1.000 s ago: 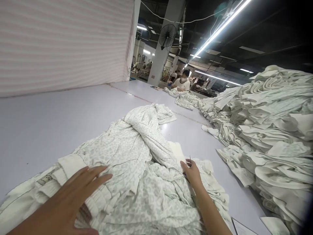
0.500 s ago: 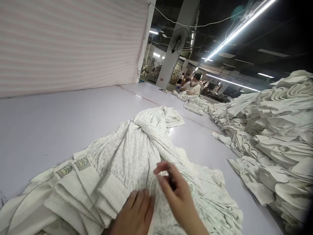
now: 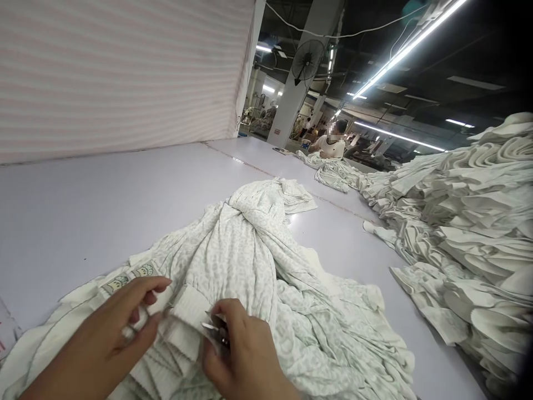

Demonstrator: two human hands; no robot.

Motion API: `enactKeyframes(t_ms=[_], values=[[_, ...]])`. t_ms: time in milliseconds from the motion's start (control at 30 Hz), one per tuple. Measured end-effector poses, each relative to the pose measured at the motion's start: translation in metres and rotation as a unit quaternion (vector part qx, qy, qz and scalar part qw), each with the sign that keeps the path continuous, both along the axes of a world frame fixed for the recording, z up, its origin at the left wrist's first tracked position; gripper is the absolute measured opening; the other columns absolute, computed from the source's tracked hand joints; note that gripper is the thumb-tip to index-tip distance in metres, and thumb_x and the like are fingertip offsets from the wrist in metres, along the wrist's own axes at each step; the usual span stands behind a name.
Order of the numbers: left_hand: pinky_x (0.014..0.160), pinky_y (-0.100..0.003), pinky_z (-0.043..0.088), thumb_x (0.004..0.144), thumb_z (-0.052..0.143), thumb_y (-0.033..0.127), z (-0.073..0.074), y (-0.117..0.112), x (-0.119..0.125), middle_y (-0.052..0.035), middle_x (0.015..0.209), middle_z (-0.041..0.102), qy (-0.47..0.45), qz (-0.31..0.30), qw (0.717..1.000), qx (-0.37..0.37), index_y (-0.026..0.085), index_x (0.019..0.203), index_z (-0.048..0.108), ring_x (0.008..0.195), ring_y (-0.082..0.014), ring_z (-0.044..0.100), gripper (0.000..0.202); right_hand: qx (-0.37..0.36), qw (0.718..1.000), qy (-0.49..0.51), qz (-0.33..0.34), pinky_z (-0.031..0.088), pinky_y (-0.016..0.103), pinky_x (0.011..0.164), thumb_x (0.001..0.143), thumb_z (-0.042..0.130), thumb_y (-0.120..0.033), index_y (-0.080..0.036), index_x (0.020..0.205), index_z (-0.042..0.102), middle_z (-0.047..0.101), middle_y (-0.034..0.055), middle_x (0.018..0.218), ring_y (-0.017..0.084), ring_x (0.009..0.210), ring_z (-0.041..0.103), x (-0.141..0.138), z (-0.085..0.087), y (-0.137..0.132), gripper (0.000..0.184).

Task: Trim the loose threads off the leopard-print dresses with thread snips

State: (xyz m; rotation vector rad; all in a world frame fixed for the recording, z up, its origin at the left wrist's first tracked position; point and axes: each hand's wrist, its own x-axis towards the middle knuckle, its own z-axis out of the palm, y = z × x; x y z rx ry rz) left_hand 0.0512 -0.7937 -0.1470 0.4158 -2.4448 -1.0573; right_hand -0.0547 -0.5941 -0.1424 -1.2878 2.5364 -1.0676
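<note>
A bundle of pale printed garments, twisted into a knot at its far end, lies before me on the table. Ribbed cream bands fan out along its near left side, and small labels with a crown-like picture show beyond my left hand. My left hand hovers over these bands, thumb and forefinger apart. In my right hand is a small pair of metal thread snips, blades pointing left beside the nearest ribbed band. My palm and fingers hide part of the snips.
Tall heaps of similar pale garments line the right side. More cloth lies at the far end, where a person sits. A pinkish striped curtain hangs behind the pale table.
My left hand has lifted off the middle of the cloth and moved left over the ribbed bands. My right hand has come left and lower, bringing the snips into clearer sight.
</note>
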Motion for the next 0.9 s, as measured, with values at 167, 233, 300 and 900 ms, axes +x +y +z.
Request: enactKeyframes(t_ms=[167, 233, 300, 900], values=[[0.064, -0.031, 0.056, 0.083, 0.051, 0.05, 0.026, 0.035, -0.033, -0.0033, 0.123, 0.061, -0.085, -0.042, 0.995, 0.012, 0.036, 0.127, 0.051, 0.093, -0.0258, 0.065, 0.047, -0.112, 0.993, -0.015, -0.022, 0.038, 0.024, 0.052, 0.079, 0.048, -0.014, -0.023, 0.1, 0.055, 0.059, -0.0023, 0.071, 0.015, 0.056, 0.053, -0.006, 0.009, 0.026, 0.023], [0.084, -0.043, 0.051, 0.08, 0.057, 0.044, 0.028, 0.05, -0.047, -0.0024, 0.128, 0.059, -0.069, -0.061, 0.995, 0.044, 0.039, 0.126, 0.052, 0.109, -0.0316, 0.059, 0.046, -0.128, 0.989, -0.002, -0.078, 0.04, 0.025, 0.057, 0.079, 0.049, -0.014, -0.024, 0.098, 0.057, 0.061, -0.0006, 0.077, 0.016, 0.062, 0.054, -0.004, 0.01, 0.043, 0.022], [0.094, -0.047, 0.045, 0.078, 0.061, 0.032, 0.026, 0.061, -0.059, -0.0021, 0.126, 0.062, -0.046, -0.084, 0.989, 0.113, 0.037, 0.123, 0.057, 0.116, -0.0328, 0.055, 0.045, -0.136, 0.983, 0.023, -0.118, 0.041, 0.027, 0.063, 0.076, 0.05, -0.012, -0.025, 0.098, 0.058, 0.061, 0.0, 0.081, 0.017, 0.068, 0.055, -0.002, 0.008, 0.057, 0.027], [0.064, -0.018, 0.046, 0.069, 0.055, 0.005, 0.005, 0.071, -0.072, 0.0022, 0.095, 0.063, 0.093, -0.112, 0.922, 0.36, 0.024, 0.087, 0.066, 0.079, -0.0124, 0.06, 0.028, -0.083, 0.99, -0.115, 0.01, 0.034, 0.022, 0.056, 0.085, 0.063, -0.029, -0.02, 0.079, 0.054, 0.049, -0.0021, 0.075, 0.012, 0.064, 0.05, -0.003, 0.03, 0.047, 0.014]])
